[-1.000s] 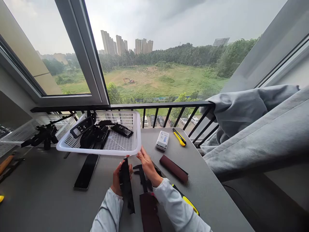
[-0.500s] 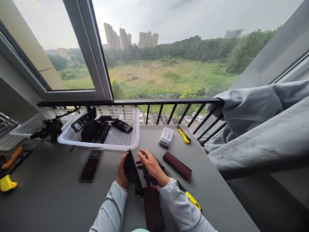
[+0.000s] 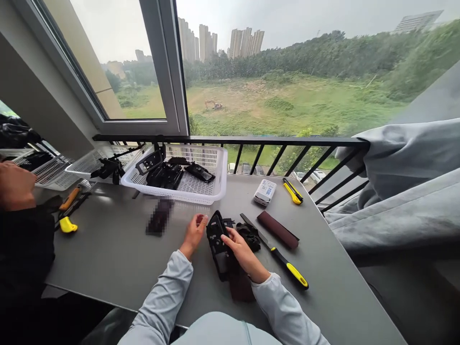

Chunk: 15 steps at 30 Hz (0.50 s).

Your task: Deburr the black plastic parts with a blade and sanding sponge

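Note:
My right hand [image 3: 244,251] grips a black molded plastic part [image 3: 218,247] by its right side, thumb on its upper face. The part is tilted, and its recessed side with small openings shows. Just left of it is my left hand [image 3: 194,235], apart from the part, its fingers curled toward the thumb; whether anything small is between them is hidden. Under my right wrist lies a dark red sheet [image 3: 241,288], partly covered. Another black piece [image 3: 249,235] rests behind my right hand. Beside it lies a flat file [image 3: 291,272] with a black and yellow handle.
A white plastic basket [image 3: 212,195] with several black parts stands at the back. Right of it are a small white box [image 3: 265,191], a yellow utility knife [image 3: 293,190] and a curled dark red sheet [image 3: 278,230]. At left, a co-worker's hand [image 3: 16,184] is near orange- and yellow-handled tools [image 3: 68,224].
My left hand has let go of the black part and moved away from it to the left. The part is now in my right hand, turned to show its recessed side. The view has swung left.

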{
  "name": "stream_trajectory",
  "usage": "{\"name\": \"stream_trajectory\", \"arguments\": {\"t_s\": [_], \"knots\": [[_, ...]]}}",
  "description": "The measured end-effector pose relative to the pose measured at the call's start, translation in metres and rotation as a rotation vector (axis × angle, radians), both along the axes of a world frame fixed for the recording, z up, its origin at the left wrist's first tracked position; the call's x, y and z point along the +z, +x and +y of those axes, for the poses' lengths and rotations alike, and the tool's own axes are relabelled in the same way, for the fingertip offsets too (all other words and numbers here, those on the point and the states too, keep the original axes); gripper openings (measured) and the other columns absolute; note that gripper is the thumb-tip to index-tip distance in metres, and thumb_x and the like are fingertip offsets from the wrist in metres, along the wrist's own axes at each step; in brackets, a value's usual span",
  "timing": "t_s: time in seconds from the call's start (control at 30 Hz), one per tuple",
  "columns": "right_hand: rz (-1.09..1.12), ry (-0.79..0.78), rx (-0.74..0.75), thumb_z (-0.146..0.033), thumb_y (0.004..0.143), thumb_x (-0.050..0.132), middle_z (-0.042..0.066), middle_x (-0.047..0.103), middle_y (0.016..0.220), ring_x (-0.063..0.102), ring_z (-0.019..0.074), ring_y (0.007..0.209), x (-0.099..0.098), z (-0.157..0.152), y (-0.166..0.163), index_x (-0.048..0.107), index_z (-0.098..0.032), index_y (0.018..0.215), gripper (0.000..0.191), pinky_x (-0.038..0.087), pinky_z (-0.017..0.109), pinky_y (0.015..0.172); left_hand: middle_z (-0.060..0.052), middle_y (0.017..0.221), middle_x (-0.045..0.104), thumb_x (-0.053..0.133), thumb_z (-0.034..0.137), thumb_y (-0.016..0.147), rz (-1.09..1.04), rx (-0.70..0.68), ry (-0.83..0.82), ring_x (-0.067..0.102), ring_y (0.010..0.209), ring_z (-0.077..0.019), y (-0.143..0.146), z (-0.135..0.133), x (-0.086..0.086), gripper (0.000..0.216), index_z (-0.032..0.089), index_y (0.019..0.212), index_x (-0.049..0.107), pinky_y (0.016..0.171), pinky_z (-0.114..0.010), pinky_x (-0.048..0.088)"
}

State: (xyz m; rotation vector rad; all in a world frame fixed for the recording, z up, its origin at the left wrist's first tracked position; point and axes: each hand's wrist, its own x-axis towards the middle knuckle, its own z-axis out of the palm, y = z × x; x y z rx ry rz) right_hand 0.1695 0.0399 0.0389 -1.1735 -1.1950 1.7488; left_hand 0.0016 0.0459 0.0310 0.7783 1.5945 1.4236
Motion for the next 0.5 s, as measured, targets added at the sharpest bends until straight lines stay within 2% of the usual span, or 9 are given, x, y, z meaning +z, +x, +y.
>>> {"name": "stream_trajectory", "arguments": {"t_s": [0.03,0.1,0.17,0.2,0.27,0.3,0.4,0.5], "knots": [[0.004,-0.029,-0.016,-0.051,0.068,0.069,-0.001,0.065,0.075,0.059,0.0163,0.061,-0.002,-0.003,0.001,0.058,-0.021,0.103,0.047,0.044,0.025,0.048,-0.012,0.105,0.065,0.079,0.040,0.064,0.097,0.060,-0.019,0.056,0.111,-0.0303,-0.013,-0.005,0.002,0.037,0.019,0.092,0.065,0.094,-0.039,0.043],[0.015,-0.073,-0.052,-0.048,0.069,0.070,-0.003,0.061,0.069,0.054,0.0135,0.053,-0.003,-0.008,0.004,0.057,-0.022,0.103,0.045,0.039,0.022,0.042,-0.016,0.134,0.050,0.078,0.032,0.065,0.269,0.173,-0.072,0.035,0.134,-0.0348,-0.042,-0.016,0.006,0.055,0.019,0.115,0.058,0.105,-0.046,0.034],[0.028,-0.103,-0.082,-0.045,0.068,0.070,-0.004,0.060,0.069,0.053,0.0123,0.053,-0.002,-0.011,0.008,0.058,-0.022,0.101,0.042,0.038,0.021,0.042,-0.020,0.152,0.028,0.076,0.031,0.066,0.404,0.261,-0.138,0.013,0.144,-0.0384,-0.070,-0.027,0.009,0.079,0.016,0.136,0.042,0.109,-0.054,0.025],[0.035,-0.117,-0.092,-0.044,0.068,0.071,-0.004,0.060,0.069,0.054,0.0122,0.053,-0.001,-0.012,0.009,0.058,-0.022,0.101,0.042,0.038,0.021,0.042,-0.021,0.155,0.021,0.075,0.030,0.067,0.495,0.300,-0.188,0.009,0.145,-0.0398,-0.081,-0.032,0.009,0.088,0.014,0.142,0.033,0.110,-0.057,0.021],[0.048,-0.137,-0.105,-0.043,0.067,0.071,-0.004,0.061,0.069,0.054,0.0124,0.054,0.000,-0.014,0.011,0.058,-0.022,0.099,0.040,0.039,0.021,0.042,-0.025,0.152,0.028,0.072,0.041,0.070,0.864,0.312,-0.413,0.024,0.139,-0.0425,-0.099,-0.039,0.007,0.095,0.012,0.147,0.025,0.106,-0.060,0.026],[0.054,-0.144,-0.112,-0.042,0.067,0.072,-0.003,0.062,0.070,0.055,0.0127,0.054,0.000,-0.014,0.011,0.059,-0.022,0.098,0.040,0.039,0.021,0.042,-0.026,0.149,0.033,0.072,0.044,0.070,0.950,0.285,-0.467,0.031,0.136,-0.0422,-0.105,-0.042,0.006,0.096,0.012,0.147,0.025,0.105,-0.059,0.028],[0.073,-0.150,-0.131,-0.042,0.064,0.073,-0.003,0.062,0.069,0.057,0.0139,0.056,-0.003,-0.014,0.009,0.059,-0.022,0.096,0.040,0.038,0.021,0.041,-0.025,0.141,0.044,0.067,0.047,0.075,1.048,0.204,-0.511,0.041,0.130,-0.0401,-0.114,-0.043,0.002,0.087,0.013,0.145,0.029,0.102,-0.055,0.034],[0.083,-0.145,-0.145,-0.041,0.062,0.074,-0.004,0.061,0.067,0.056,0.0138,0.055,-0.006,-0.013,0.008,0.058,-0.021,0.093,0.040,0.038,0.021,0.040,-0.029,0.136,0.048,0.065,0.044,0.076,1.034,0.208,-0.529,0.043,0.128,-0.0410,-0.118,-0.038,0.002,0.084,0.005,0.143,0.031,0.101,-0.053,0.035]]}}
